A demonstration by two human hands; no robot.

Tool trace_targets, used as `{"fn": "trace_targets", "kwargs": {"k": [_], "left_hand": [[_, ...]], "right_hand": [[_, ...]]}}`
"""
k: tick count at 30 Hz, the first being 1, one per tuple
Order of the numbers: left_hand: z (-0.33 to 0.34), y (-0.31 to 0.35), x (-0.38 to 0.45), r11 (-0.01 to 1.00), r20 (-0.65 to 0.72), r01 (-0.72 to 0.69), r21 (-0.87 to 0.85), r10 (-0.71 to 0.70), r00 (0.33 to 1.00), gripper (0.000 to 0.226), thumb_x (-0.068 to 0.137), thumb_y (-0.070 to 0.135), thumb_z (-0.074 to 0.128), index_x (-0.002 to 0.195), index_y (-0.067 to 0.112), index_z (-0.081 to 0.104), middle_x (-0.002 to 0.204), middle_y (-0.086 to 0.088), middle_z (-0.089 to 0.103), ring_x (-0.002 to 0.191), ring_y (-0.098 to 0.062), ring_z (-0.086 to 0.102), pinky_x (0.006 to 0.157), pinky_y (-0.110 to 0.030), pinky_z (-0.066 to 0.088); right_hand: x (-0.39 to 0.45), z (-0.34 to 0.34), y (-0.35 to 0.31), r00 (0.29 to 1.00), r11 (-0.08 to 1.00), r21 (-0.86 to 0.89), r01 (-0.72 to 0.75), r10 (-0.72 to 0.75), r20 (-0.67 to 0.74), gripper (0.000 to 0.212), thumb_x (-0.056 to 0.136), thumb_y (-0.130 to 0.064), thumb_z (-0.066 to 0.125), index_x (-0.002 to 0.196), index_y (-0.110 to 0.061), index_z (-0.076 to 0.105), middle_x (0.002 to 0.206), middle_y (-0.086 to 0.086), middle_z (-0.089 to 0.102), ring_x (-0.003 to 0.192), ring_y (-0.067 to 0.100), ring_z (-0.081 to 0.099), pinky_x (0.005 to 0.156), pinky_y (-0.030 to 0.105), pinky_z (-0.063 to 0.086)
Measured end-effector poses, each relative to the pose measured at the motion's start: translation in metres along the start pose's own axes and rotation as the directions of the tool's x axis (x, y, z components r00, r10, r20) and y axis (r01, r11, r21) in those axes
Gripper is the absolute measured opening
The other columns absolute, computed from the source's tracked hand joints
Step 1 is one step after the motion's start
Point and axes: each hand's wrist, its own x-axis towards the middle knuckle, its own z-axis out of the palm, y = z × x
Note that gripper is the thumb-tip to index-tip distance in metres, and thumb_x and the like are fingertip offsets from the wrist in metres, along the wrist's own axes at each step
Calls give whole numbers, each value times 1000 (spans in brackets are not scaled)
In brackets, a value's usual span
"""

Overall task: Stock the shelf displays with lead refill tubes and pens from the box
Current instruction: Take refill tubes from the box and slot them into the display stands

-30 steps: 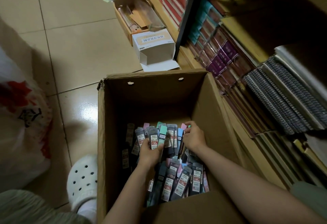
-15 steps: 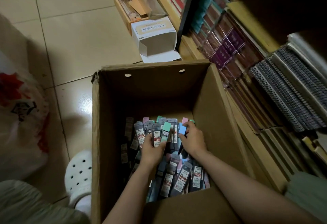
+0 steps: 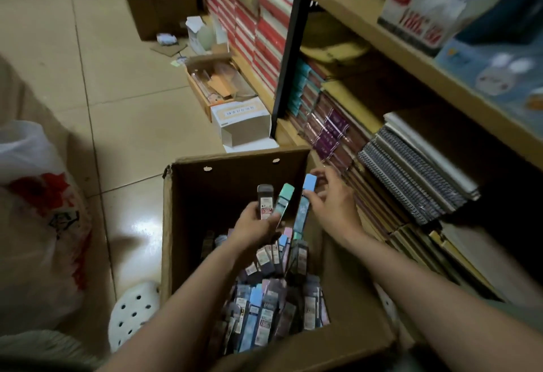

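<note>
Both hands have risen above the cardboard box (image 3: 173, 224): left hand (image 3: 254, 226) grips two capped tubes (image 3: 274, 202), right hand (image 3: 332, 202) pinches a blue-capped tube (image 3: 305, 204).

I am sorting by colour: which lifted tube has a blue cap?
The tube pinched by the right hand; the left hand holds grey-capped and green-capped ones.

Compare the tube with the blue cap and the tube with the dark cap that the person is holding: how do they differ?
The blue-capped tube is pinched by the right hand; the dark-capped tube is gripped in the left hand, beside a green-capped one. The blue-capped tube has a patterned bluish body and leans right; the dark-capped tube shows a red-and-white label and stands straighter. Both are slim tubes lifted above the box.
</note>
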Motion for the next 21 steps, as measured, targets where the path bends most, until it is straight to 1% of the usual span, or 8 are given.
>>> {"fn": "trace_targets", "kwargs": {"k": [2, 4, 6, 8, 12, 15, 19, 21], "left_hand": [[8, 50, -14, 996, 95, -86, 29, 83, 992, 31, 93, 13, 61, 122, 19, 52, 112, -8, 65, 96, -21, 67, 73, -36, 57], [21, 96, -30, 983, 194, -180, 47, 167, 967, 32, 91, 10, 62, 120, 20, 53, 109, -7, 66, 88, -16, 70, 64, -31, 57], [40, 133, -45, 958, 285, -272, 91, 236, 929, 26, 92, 8, 61, 114, 21, 55, 101, -4, 66, 71, -8, 71, 52, -22, 54], [63, 158, -57, 938, 362, -329, 112, 270, 892, 23, 92, 7, 61, 110, 20, 56, 98, -3, 67, 66, -6, 71, 50, -22, 54], [115, 174, -70, 960, 483, -279, 10, 240, 842, 26, 91, 8, 62, 116, 14, 60, 108, -11, 71, 83, -19, 73, 63, -34, 58], [146, 179, -77, 975, 566, -217, -47, 205, 798, 25, 90, 9, 63, 115, 12, 64, 110, -13, 71, 102, -30, 68, 83, -42, 58], [170, 202, -85, 966, 618, -256, -40, 226, 753, 28, 92, 10, 61, 119, 16, 64, 111, -9, 71, 103, -25, 64, 82, -37, 53], [177, 216, -87, 949, 619, -312, -37, 267, 738, 26, 92, 9, 61, 117, 16, 65, 107, -10, 71, 97, -23, 64, 81, -37, 52]], "right_hand": [[6, -46, -29, 997, 999, 23, 41, -39, -69, 31, 88, -16, 70, 114, -22, 54, 92, -7, 60, 72, -2, 58, 55, 8, 44], [6, -90, -53, 988, 995, 69, 69, -59, -140, 32, 86, -18, 73, 111, -24, 54, 94, -7, 62, 75, 2, 62, 58, 10, 48], [1, -131, -71, 976, 987, 123, 103, -77, -205, 32, 83, -18, 76, 107, -26, 55, 96, -7, 63, 78, 7, 66, 65, 21, 57], [-9, -166, -81, 961, 980, 149, 134, -92, -261, 33, 82, -19, 77, 104, -29, 55, 97, -6, 63, 84, 12, 68, 71, 31, 60], [-31, -219, -87, 924, 980, 122, 157, -102, -369, 36, 80, -18, 79, 95, -34, 50, 96, -6, 66, 78, 9, 70, 71, 32, 60], [-45, -250, -88, 902, 987, 81, 141, -94, -421, 35, 80, -20, 79, 96, -32, 51, 96, -7, 64, 76, 11, 71, 69, 35, 60], [-50, -295, -98, 862, 988, 6, 155, -132, -490, 34, 80, -15, 79, 93, -30, 51, 96, -6, 63, 70, 0, 70, 57, 15, 55], [-47, -317, -103, 843, 988, -21, 151, -140, -519, 34, 81, -13, 79, 93, -27, 51, 96, -1, 65, 71, 5, 71, 60, 21, 58]]}}
